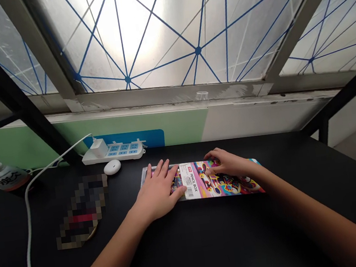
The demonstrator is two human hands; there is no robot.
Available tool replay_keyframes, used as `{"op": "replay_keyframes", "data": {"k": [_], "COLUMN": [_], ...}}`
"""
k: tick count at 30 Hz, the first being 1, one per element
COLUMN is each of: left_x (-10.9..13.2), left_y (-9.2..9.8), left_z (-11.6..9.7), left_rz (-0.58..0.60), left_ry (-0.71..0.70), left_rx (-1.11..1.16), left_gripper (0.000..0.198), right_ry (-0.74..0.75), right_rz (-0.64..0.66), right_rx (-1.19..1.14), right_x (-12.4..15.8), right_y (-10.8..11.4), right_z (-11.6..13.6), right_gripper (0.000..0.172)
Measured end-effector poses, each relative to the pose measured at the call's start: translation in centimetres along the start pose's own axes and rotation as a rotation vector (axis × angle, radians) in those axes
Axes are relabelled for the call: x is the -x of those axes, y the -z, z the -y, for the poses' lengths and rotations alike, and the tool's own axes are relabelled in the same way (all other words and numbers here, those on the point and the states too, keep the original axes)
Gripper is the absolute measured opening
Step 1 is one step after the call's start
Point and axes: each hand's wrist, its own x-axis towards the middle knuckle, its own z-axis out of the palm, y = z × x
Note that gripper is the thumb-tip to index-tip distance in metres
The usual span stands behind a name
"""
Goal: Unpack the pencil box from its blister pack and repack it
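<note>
A flat, brightly patterned pencil box (223,184) with a white "PENCIL BOX" label lies on the black table (191,244) in front of me. My left hand (159,190) rests flat on its left end, fingers stretched out and slightly spread, thumb along the near edge. My right hand (225,164) lies over the box's middle top, fingers curled and pressing down on the lid near the label. Both hands touch the box; neither lifts it.
A white power strip (115,152) with a plugged charger and a white cable (27,204) sits at the back left, a white mouse (112,166) beside it. A white-capped bottle (3,175) lies at far left. A blurred-out object (82,212) sits left of my arm. Windows behind.
</note>
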Motion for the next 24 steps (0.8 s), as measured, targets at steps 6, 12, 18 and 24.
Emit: {"op": "replay_keyframes", "data": {"k": [6, 12, 18, 24], "left_x": [0.5, 1.1, 1.1, 0.9], "left_y": [0.2, 1.0, 1.3, 1.3], "left_z": [1.5, 4.0, 4.6, 4.8], "left_rz": [0.032, 0.022, 0.008, 0.026], "left_ry": [-0.013, -0.001, -0.034, -0.036], "left_rx": [-0.022, -0.029, -0.035, -0.072], "left_gripper": [0.076, 0.071, 0.066, 0.067], "right_ry": [-0.11, -0.109, -0.092, -0.084], "right_rz": [-0.001, 0.058, 0.158, 0.223], "right_rx": [0.015, -0.021, -0.058, -0.056], "right_x": [2.3, 4.9, 4.1, 3.2], "right_y": [0.7, 1.9, 2.6, 3.3], "right_z": [-3.0, -7.2, -8.2, -8.2], "right_gripper": [0.059, 0.053, 0.057, 0.057]}}
